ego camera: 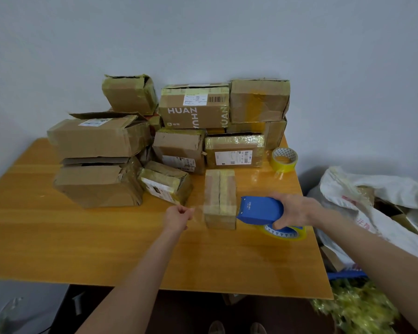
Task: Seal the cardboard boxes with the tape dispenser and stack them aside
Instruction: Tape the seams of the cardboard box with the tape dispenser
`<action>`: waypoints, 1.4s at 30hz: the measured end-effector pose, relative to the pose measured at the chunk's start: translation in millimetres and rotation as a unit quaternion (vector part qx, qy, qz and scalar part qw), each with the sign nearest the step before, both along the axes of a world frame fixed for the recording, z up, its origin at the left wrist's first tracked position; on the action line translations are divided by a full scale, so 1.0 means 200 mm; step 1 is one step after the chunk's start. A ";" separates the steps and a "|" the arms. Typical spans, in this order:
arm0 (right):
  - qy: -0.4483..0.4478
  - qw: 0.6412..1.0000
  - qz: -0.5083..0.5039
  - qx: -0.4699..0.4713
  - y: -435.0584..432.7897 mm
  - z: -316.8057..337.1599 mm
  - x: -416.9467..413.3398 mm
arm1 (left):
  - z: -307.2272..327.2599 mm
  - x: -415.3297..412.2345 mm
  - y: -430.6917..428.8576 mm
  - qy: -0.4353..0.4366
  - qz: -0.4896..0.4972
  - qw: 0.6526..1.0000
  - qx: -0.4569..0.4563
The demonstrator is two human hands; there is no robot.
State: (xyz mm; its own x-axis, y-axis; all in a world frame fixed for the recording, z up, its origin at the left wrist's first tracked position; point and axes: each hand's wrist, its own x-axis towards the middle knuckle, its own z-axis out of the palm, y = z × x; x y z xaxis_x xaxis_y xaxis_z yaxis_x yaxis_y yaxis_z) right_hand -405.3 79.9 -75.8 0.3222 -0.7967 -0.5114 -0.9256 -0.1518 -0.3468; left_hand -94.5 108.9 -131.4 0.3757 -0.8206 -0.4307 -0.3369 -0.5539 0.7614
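Both forearms come in bare from the bottom edge, over the orange-brown table (82, 249). The left hand (179, 216), at centre frame, has its fingers curled, w/ thumb and fingertips pinching what looks like the end of a clear tape strip (198, 213). The strip is faint and runs across to the small box (220, 198) just beside the hand. The right hand (297, 209), centre-right, is wrapped round the back of the blue tape dispenser (261, 210), fingers curled under. The dispenser's nose sits against the box's lower right side, and its yellow roll (285, 233) hangs below the hand, close to the tabletop. The small box stands betw. the two hands w/ flaps closed, tape bands across its top and front, and a dark seam down the middle.

Behind it, mid-frame up to the grey wall, is a pile of cardboard boxes. Two big ones are stacked at left, the upper (99, 136) w/ a flap open. A box printed HUAN (193, 109) sits top-centre. A tilted taped parcel (165, 184) is the nearest thing to the left hand, just above it in frame. A labelled, tape-wrapped box (234, 151) stands right behind the small box.

A spare yellow tape roll (284, 159) stands on the table's far right corner. Off the table's right edge there is a white sack (372, 201) w/ cardboard inside, and yellow-green shreds (355, 307) at lower right.
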 end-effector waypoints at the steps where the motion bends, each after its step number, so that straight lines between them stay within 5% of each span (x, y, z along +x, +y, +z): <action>1: -0.005 1.000 -0.003 0.007 0.00 -0.01 0.01 | -0.01 0.00 0.00 -0.008 -0.005 1.000 0.003; 7: -0.024 0.999 -0.025 0.040 0.00 -0.05 0.01 | -0.04 -0.07 0.00 -0.082 -0.101 0.991 0.022; 11: -0.021 0.999 -0.032 0.035 0.00 -0.07 0.01 | 0.00 -0.02 0.00 -0.224 -0.131 0.966 0.003; 15: -0.027 0.999 -0.036 0.029 0.02 -0.09 0.05 | 0.07 -0.08 0.04 -0.173 -0.157 0.964 -0.125; 17: -0.037 0.998 -0.040 0.025 0.03 -0.10 0.08 | 0.09 -0.17 0.06 -0.125 -0.217 0.961 -0.114; 20: -0.046 0.998 -0.044 0.018 0.04 -0.10 0.09 | 0.08 -0.21 0.08 -0.164 -0.277 0.944 -0.067; 22: -0.048 0.998 -0.041 0.014 0.05 -0.10 0.09 | 0.06 -0.20 0.11 -0.266 -0.313 0.908 -0.088; 24: -0.050 0.998 -0.043 0.013 0.06 -0.09 0.08 | 0.03 -0.22 0.15 -0.371 -0.383 0.832 -0.156; 28: -0.036 0.999 -0.027 -0.002 0.07 -0.08 0.05 | -0.01 -0.26 0.17 -0.418 -0.473 0.760 -0.156; 37: -0.053 0.998 -0.018 0.007 0.10 -0.05 -0.12 | 0.02 -0.23 0.15 -0.430 -0.490 0.746 -0.138; 42: 0.033 0.999 0.025 -0.010 0.12 -0.04 -0.15 | 0.03 -0.24 0.15 -0.418 -0.484 0.754 -0.147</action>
State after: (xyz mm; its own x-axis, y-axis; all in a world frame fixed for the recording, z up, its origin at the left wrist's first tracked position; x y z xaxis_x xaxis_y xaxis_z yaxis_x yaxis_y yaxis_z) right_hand -435.3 102.9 -83.7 0.3280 -0.7904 -0.5173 -0.9373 -0.2041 -0.2825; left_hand -142.1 139.6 -126.3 -0.4218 -0.8986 -0.1213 -0.9058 0.4117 0.0997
